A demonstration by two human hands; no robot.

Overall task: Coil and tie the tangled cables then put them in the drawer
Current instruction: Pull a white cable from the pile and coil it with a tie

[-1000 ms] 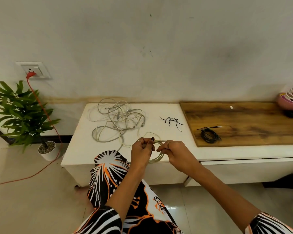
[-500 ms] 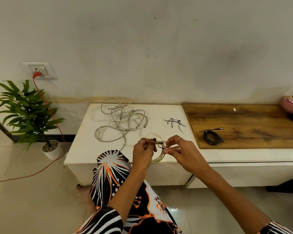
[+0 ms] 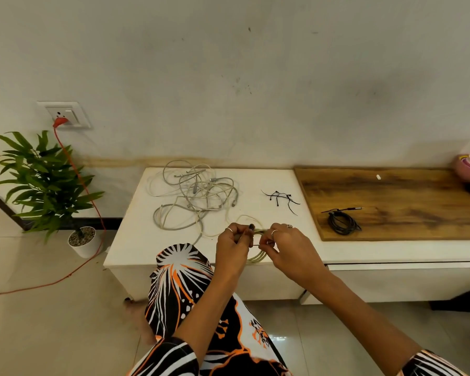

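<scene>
Left hand [image 3: 232,246] and right hand [image 3: 289,249] both pinch a small pale coiled cable [image 3: 257,257] over the white cabinet top's [image 3: 136,240] front edge; tangled grey cables [image 3: 196,196] lie toward its rear-left corner, black ties [image 3: 281,198] near its right edge.

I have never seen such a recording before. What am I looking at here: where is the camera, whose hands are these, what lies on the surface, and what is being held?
There is no machine here. A person wears one wide-angle camera on the head, looking forward and down. The left hand and the right hand hold a small coil of pale cream cable and seem to be fixing a thin black tie around it. On the low white cabinet lie a tangled heap of grey-white cables and some loose black ties. On the brown wooden board beside them lies a coiled black cable.
</scene>
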